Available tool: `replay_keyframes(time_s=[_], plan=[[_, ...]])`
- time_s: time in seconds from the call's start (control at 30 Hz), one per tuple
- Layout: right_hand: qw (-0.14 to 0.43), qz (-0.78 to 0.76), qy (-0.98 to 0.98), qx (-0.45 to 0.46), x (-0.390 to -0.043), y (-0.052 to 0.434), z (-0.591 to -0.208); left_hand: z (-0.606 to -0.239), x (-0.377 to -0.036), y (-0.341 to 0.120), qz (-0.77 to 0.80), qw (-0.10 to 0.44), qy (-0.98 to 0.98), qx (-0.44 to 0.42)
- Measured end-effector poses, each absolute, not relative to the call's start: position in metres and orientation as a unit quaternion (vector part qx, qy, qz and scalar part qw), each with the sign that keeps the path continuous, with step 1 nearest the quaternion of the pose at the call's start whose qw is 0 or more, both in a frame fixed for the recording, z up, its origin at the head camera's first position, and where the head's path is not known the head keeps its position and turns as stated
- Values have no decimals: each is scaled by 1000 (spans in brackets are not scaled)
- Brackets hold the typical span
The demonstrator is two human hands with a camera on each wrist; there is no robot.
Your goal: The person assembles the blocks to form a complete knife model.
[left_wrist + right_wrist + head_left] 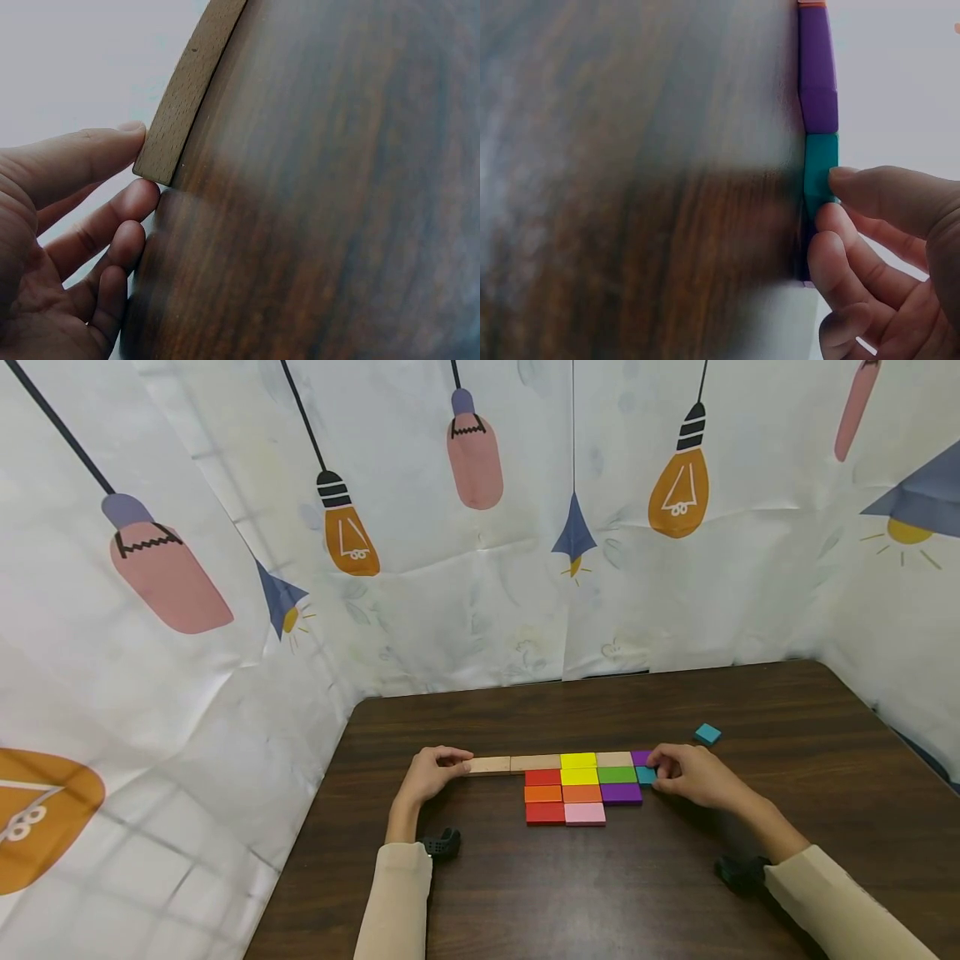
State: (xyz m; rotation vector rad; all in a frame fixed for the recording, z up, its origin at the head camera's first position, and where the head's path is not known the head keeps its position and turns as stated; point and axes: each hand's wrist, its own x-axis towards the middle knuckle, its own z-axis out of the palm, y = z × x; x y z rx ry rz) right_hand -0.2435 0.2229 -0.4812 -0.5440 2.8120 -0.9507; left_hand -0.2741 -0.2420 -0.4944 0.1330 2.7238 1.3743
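My left hand (pixel 431 776) is at the left end of a row of plain wooden blocks. Its thumb and index finger pinch the end of the outermost wooden block (pixel 489 766), as the left wrist view also shows. On the other side, my right hand (pixel 697 775) has thumb and index finger on a small teal block (pixel 820 169) at the right edge of the flat coloured layout. A purple block (pixel 819 67) adjoins the teal one. Yellow (pixel 578 761), green (pixel 617 774), red (pixel 544 814), orange (pixel 543 793) and pink blocks (pixel 585 814) lie side by side in rows.
A loose teal block (pixel 707 734) lies apart, behind my right hand. Everything lies on a dark wood-grain table (pixel 510 893). Behind and left of it hangs a white curtain (pixel 465 602) printed with lamps. Dark straps sit on both wrists.
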Motion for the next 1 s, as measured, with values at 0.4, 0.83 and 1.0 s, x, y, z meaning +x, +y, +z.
replay_keyframes(time_s=[0.4,0.83,1.0], plan=[[66,-318,929,-176,-245,222,-482,-495,-275,-242,449,47,891,45],[38,-331,924,-188,-252,240,-476,-495,-275,-242,450,39,891,45],[9,-335,925,-177,-262,264,-475,-495,-275,-242,450,42,891,45]])
